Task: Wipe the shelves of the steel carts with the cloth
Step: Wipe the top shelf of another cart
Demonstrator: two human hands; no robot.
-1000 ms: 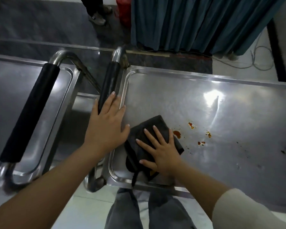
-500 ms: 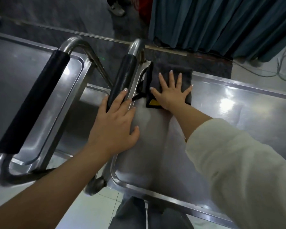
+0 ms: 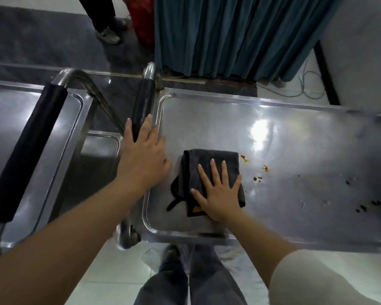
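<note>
Both arms are stretched out forward over the steel cart (image 3: 273, 137). The right hand (image 3: 220, 194) lies flat with fingers spread, palm pressing down on the dark cloth (image 3: 207, 164), which sits folded on the top shelf near its left end. The left hand (image 3: 143, 155) is also open, fingers straight, resting across the shelf's left rim and the black handle (image 3: 142, 102). Orange stains (image 3: 260, 170) dot the shelf just right of the cloth.

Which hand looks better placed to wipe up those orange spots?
The right hand: it presses flat on the dark cloth beside the orange spots. The left hand rests by the cart handle.
</note>
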